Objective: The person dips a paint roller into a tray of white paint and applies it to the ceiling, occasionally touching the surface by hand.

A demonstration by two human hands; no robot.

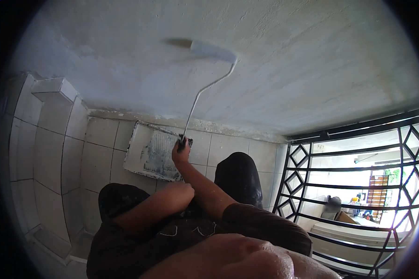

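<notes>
My right hand (181,151) grips the dark handle of a paint roller (213,51), its bent wire frame reaching up to the wall. The pale roller sleeve is at the grey-white wall (139,60), with a shadow beside its left end. Behind my right hand, a paint tray (136,146) lies tilted in view on the tiles, its ribbed surface smeared with white and grey paint. Close to my right forearm, my left hand (184,190) is curled into a fist over my lap; I see nothing in it.
White tiles (97,153) cover the floor, with a tiled ledge (56,88) on the left. My bent knees (239,179) are near the tray. On the right stands a black metal grille (349,186); beyond it are several objects and a slatted wooden panel (377,195).
</notes>
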